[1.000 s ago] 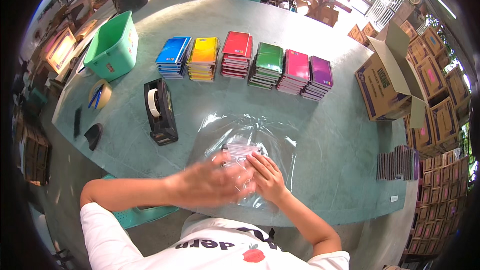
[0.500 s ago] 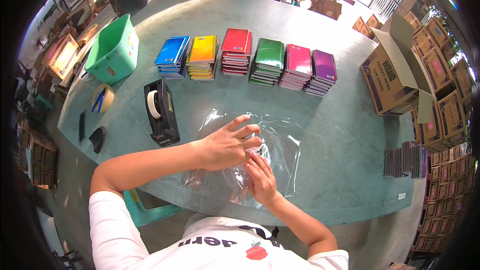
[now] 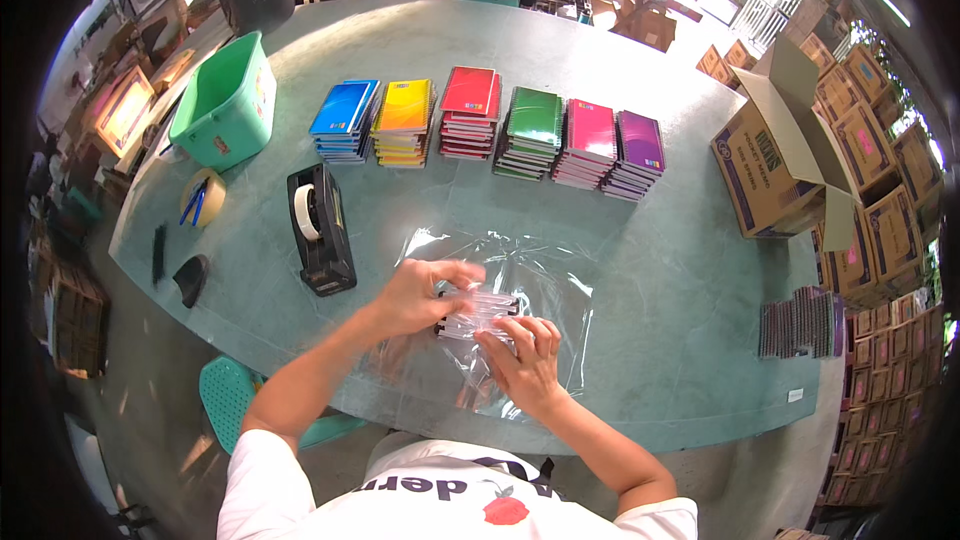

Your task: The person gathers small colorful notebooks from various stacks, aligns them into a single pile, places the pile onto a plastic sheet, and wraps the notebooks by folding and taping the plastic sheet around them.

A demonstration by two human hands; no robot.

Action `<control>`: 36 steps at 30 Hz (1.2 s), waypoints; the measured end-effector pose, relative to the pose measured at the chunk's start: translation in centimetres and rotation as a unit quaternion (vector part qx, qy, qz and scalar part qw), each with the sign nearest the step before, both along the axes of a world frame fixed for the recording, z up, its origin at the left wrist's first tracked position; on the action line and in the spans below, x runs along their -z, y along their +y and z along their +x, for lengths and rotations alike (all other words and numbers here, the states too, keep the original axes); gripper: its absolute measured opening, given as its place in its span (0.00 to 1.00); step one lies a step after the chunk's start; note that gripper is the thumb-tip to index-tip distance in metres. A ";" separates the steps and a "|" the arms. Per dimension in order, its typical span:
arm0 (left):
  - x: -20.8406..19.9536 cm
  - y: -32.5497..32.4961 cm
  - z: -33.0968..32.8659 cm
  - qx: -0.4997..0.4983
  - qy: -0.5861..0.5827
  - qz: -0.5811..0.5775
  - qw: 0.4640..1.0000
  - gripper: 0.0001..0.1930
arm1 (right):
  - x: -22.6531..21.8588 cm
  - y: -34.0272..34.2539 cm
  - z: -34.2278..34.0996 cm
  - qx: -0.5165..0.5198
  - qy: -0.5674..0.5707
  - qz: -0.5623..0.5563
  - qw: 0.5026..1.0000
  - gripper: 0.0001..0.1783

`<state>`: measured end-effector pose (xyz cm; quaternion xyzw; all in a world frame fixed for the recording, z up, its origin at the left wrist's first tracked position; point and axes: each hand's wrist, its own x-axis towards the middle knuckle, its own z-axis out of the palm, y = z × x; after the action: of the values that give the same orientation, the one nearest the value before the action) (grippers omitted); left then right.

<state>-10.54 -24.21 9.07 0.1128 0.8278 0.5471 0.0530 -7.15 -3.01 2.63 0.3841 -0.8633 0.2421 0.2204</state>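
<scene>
A clear plastic sheet (image 3: 555, 285) lies spread on the table in front of me. On it sits a small block (image 3: 478, 312), white-edged with dark corners, with plastic over it; its kind is hard to make out. My left hand (image 3: 415, 298) is at the block's left side, blurred, with curved fingers and a gap between them and the thumb. At the block's right side, my right hand (image 3: 525, 360) presses thumb and bent fingers onto the plastic along its near right edge.
Beyond the sheet stand stacks of spiral notebooks: blue (image 3: 345, 110), yellow (image 3: 403, 105), red (image 3: 468, 92), green (image 3: 535, 118), pink (image 3: 590, 130), purple (image 3: 640, 140). A black tape dispenser (image 3: 325, 240), tape roll (image 3: 212, 195) and green bin (image 3: 225, 105) are left. An open carton (image 3: 765, 180) and more notebooks (image 3: 800, 325) stand right.
My left hand has drawn back left and lowered, uncovering the white-edged block. The right hand stays close to its earlier place, its fingers now more spread over the plastic. The view has shifted slightly.
</scene>
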 end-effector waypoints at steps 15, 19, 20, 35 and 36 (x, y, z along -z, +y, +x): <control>3.2 2.3 3.2 -0.085 0.358 -0.117 0.923 0.15 | -1.4 0.0 -2.9 -0.059 -0.122 -0.062 0.989 0.15; 3.5 0.8 3.4 -0.120 0.197 0.070 0.970 0.22 | -1.3 -0.9 -3.1 -0.037 -0.133 -0.094 0.986 0.11; 3.5 0.7 3.3 -0.116 0.198 0.057 0.972 0.26 | -1.2 -1.1 -3.0 -0.030 -0.138 -0.096 0.985 0.10; 2.2 -0.1 -1.6 0.093 0.157 -0.104 0.978 0.16 | -3.7 -0.1 -6.3 0.002 -0.405 -0.148 0.902 0.18; 1.4 0.2 -1.3 0.100 0.203 -0.141 0.964 0.15 | -3.8 -0.1 -6.3 -0.015 -0.363 -0.135 0.922 0.17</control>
<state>-11.85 -24.00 7.67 0.2954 0.8745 0.3819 -0.0462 -13.48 -3.09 6.40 0.2494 -0.8375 0.4823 -0.0619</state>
